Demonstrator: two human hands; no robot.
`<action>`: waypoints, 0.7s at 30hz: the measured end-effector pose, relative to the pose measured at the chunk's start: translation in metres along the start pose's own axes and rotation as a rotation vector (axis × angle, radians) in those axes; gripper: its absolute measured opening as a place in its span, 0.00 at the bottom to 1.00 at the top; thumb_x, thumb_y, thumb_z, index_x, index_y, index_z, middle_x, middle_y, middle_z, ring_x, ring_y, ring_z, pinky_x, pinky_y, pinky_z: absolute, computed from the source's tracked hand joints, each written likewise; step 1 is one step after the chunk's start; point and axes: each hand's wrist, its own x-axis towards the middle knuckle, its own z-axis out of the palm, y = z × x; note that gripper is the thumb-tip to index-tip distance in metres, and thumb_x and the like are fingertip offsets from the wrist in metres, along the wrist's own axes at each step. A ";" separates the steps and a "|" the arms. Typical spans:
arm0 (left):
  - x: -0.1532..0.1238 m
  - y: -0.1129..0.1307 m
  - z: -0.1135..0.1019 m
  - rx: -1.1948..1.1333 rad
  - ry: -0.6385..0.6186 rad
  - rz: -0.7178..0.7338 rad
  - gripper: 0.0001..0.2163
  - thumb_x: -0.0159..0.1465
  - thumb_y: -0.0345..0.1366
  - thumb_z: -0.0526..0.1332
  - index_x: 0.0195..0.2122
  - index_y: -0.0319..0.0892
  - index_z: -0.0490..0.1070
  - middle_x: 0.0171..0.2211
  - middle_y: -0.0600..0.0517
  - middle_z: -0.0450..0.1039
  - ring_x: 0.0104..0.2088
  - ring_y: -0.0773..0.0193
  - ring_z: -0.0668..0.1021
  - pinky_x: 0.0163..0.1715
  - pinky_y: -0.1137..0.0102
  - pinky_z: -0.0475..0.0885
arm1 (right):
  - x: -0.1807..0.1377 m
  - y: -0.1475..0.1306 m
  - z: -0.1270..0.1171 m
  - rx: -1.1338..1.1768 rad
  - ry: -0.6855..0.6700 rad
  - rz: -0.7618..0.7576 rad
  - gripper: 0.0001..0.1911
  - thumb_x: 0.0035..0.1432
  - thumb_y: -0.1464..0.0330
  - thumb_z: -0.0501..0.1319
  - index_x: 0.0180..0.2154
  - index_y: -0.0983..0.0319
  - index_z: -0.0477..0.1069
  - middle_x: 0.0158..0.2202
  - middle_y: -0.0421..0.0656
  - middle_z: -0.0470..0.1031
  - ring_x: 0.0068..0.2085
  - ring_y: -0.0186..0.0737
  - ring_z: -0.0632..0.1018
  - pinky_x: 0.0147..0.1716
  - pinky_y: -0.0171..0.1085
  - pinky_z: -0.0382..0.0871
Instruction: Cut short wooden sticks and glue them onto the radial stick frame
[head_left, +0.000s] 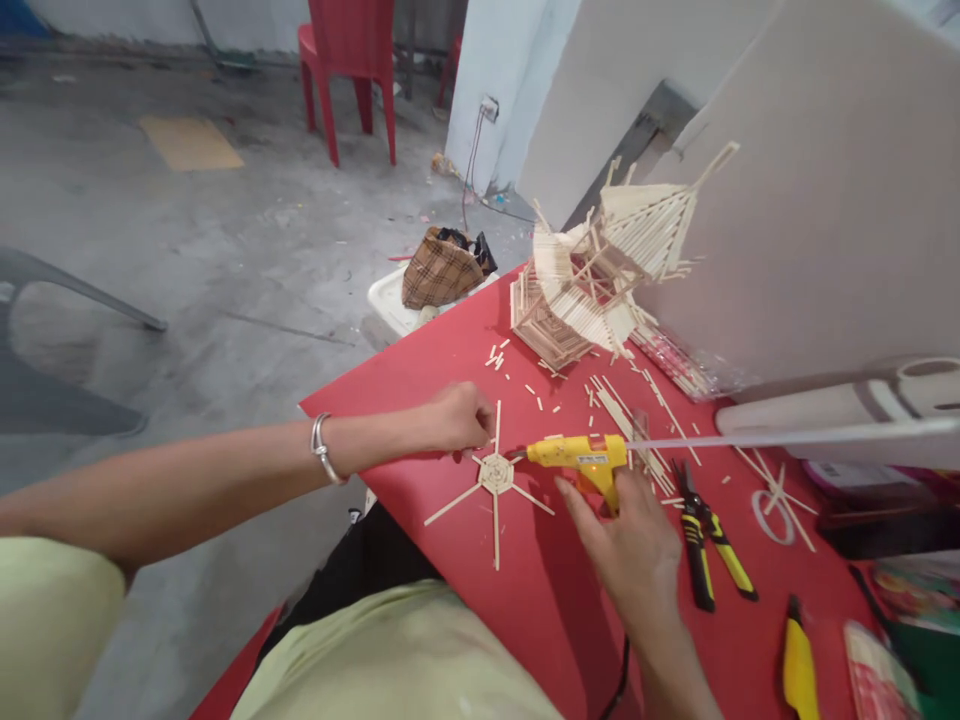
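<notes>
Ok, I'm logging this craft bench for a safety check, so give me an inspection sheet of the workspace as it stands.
Surface: red table, littered with cut stick bits.
Job's things: stick star flat on the table; yellow glue gun, nozzle at the star's hub.
Clutter: stick model at the far edge, loose sticks, pliers, yellow tool, tape ring.
Grippers: left hand pinches the star's top spoke; right hand grips the glue gun.
Cables: black cord runs down from the right hand; wire hangs from a wall socket.
Surroundings: concrete floor, red chair, checked bag, white boards.
</notes>
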 end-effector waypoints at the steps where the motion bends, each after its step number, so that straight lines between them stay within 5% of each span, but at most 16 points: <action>1: 0.000 0.001 0.001 0.008 -0.003 -0.008 0.06 0.48 0.27 0.59 0.26 0.39 0.74 0.17 0.54 0.71 0.18 0.62 0.78 0.14 0.77 0.65 | -0.008 0.003 0.003 0.060 -0.034 0.083 0.26 0.59 0.43 0.55 0.35 0.60 0.67 0.30 0.44 0.72 0.31 0.42 0.72 0.28 0.36 0.58; 5: -0.001 0.002 0.003 0.046 0.028 -0.028 0.05 0.48 0.27 0.59 0.25 0.38 0.75 0.18 0.53 0.73 0.20 0.62 0.79 0.17 0.76 0.68 | -0.030 0.017 0.008 0.285 -0.208 0.395 0.28 0.54 0.38 0.56 0.32 0.57 0.65 0.26 0.38 0.69 0.27 0.40 0.70 0.28 0.36 0.60; 8: 0.001 0.003 0.003 0.057 0.033 -0.043 0.05 0.49 0.27 0.60 0.25 0.38 0.76 0.19 0.52 0.75 0.20 0.63 0.79 0.20 0.76 0.70 | -0.040 0.032 0.011 0.363 -0.258 0.495 0.30 0.52 0.37 0.56 0.35 0.57 0.67 0.31 0.41 0.72 0.32 0.43 0.72 0.32 0.37 0.63; 14: 0.003 0.009 0.003 0.106 0.035 -0.058 0.05 0.48 0.28 0.60 0.24 0.38 0.77 0.19 0.52 0.76 0.23 0.62 0.80 0.22 0.75 0.72 | -0.056 0.051 0.028 0.207 -0.216 0.475 0.41 0.54 0.35 0.50 0.47 0.63 0.71 0.45 0.53 0.74 0.41 0.50 0.74 0.38 0.41 0.64; 21: 0.003 0.015 0.003 0.106 0.033 -0.111 0.04 0.49 0.29 0.61 0.24 0.38 0.77 0.19 0.52 0.76 0.24 0.62 0.81 0.23 0.75 0.73 | -0.055 0.047 0.020 -0.149 0.002 0.307 0.34 0.61 0.45 0.55 0.47 0.69 0.75 0.38 0.54 0.76 0.38 0.51 0.71 0.38 0.43 0.63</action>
